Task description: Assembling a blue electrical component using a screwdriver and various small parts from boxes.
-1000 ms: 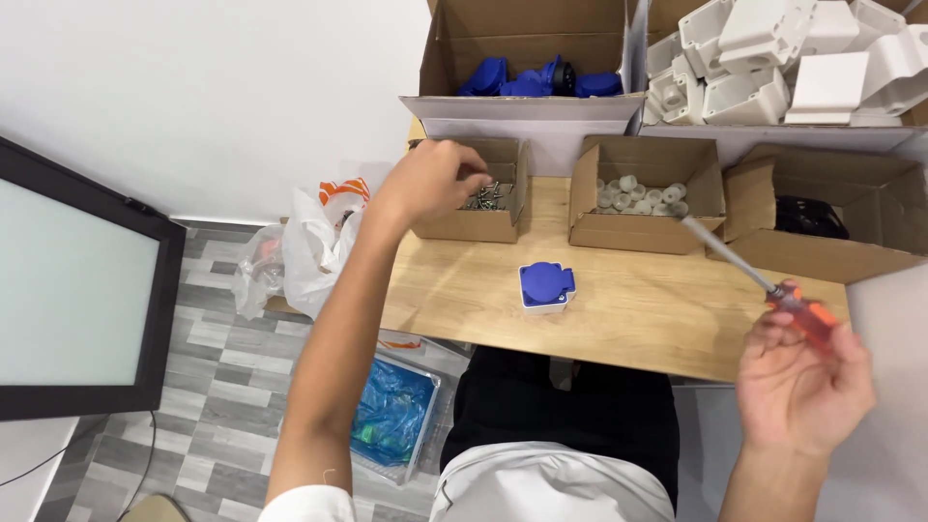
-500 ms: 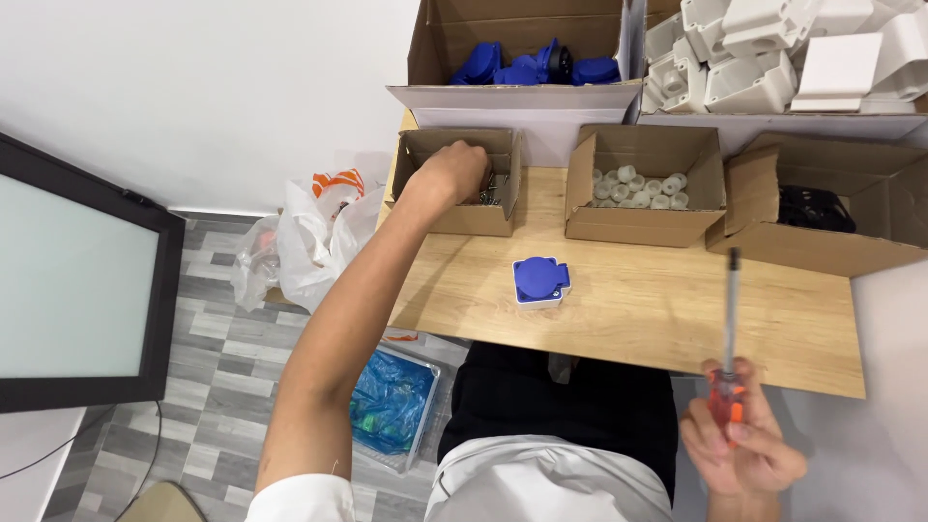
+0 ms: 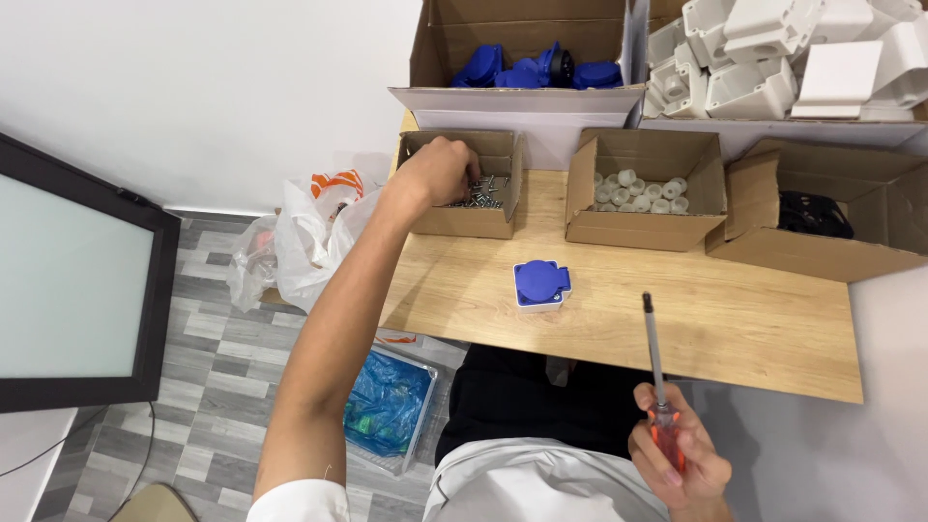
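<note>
My left hand (image 3: 437,170) reaches into a small cardboard box of metal screws (image 3: 486,192) at the table's back left, fingers curled among them. My right hand (image 3: 679,460) is low near my lap, shut on a screwdriver (image 3: 655,365) with a red handle; its long shaft points up over the table's front edge. A blue-lidded socket on a white base (image 3: 541,284) sits alone on the wooden table (image 3: 735,329), between the two hands.
A box of white plastic caps (image 3: 641,191) and a box of black parts (image 3: 815,215) stand to the right. Behind them are a box of blue covers (image 3: 534,68) and white housings (image 3: 773,58). Plastic bags (image 3: 300,242) and a monitor (image 3: 68,290) are at left.
My right hand dropped from beside the table toward my lap and turned the screwdriver upright. My left hand stayed in the screw box.
</note>
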